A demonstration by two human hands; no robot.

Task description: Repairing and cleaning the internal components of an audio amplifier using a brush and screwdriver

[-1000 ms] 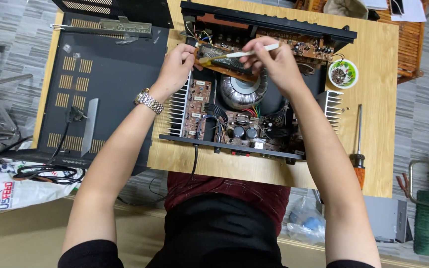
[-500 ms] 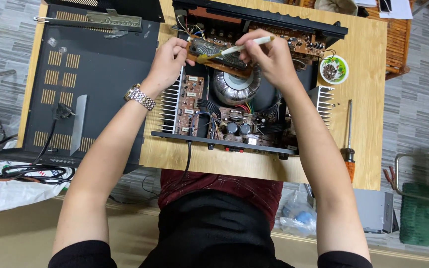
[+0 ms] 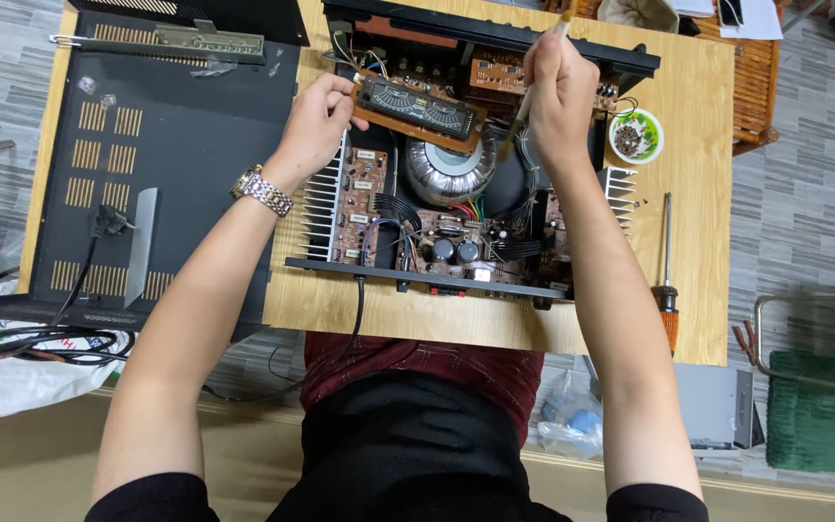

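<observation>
An opened audio amplifier (image 3: 456, 227) lies on a wooden table (image 3: 698, 290), its circuit boards, heat sinks and round transformer (image 3: 448, 166) exposed. My left hand (image 3: 316, 121), with a metal wristwatch, grips the left end of a long brown display board (image 3: 417, 104) lifted above the chassis. My right hand (image 3: 561, 92) is closed around a thin brush (image 3: 519, 116) held upright, its bristle end pointing down beside the board's right end.
The amplifier's black perforated cover (image 3: 147, 164) lies to the left. A small bowl of screws (image 3: 636, 136) and an orange-handled screwdriver (image 3: 667, 275) sit on the right of the table. Cables (image 3: 41, 340) trail off the left edge. A green stool (image 3: 819, 387) stands on the right.
The brush has swung from lying across the board to standing upright in my right hand. My left hand keeps its hold on the display board. The camera view has shifted slightly.
</observation>
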